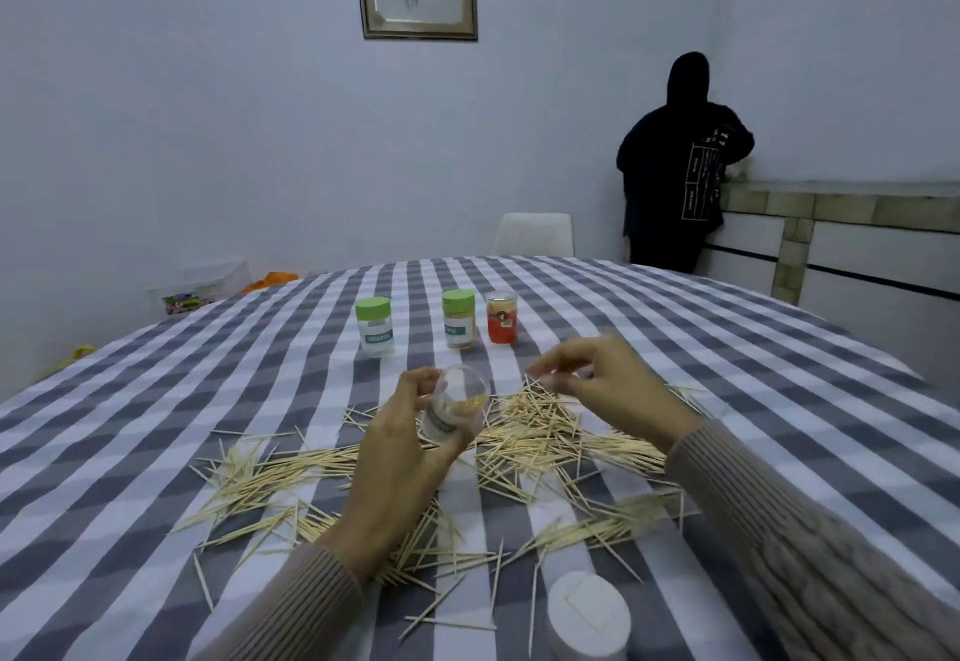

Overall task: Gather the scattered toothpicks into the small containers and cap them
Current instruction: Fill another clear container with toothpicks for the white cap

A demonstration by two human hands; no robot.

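Note:
My left hand grips a small clear container, tilted with its open mouth facing right; a few toothpicks show inside. My right hand hovers just right of that mouth with fingertips pinched; a few toothpicks seem to be in them, but blur hides it. Many toothpicks lie scattered on the checked tablecloth under and around both hands. A white cap rests near the table's front edge. Farther back stand two green-capped containers, the right one full, and a red-labelled one.
A white chair stands behind the table. A person in dark clothes stands at the back right by a counter. A clear storage box and an orange item lie on the floor at back left.

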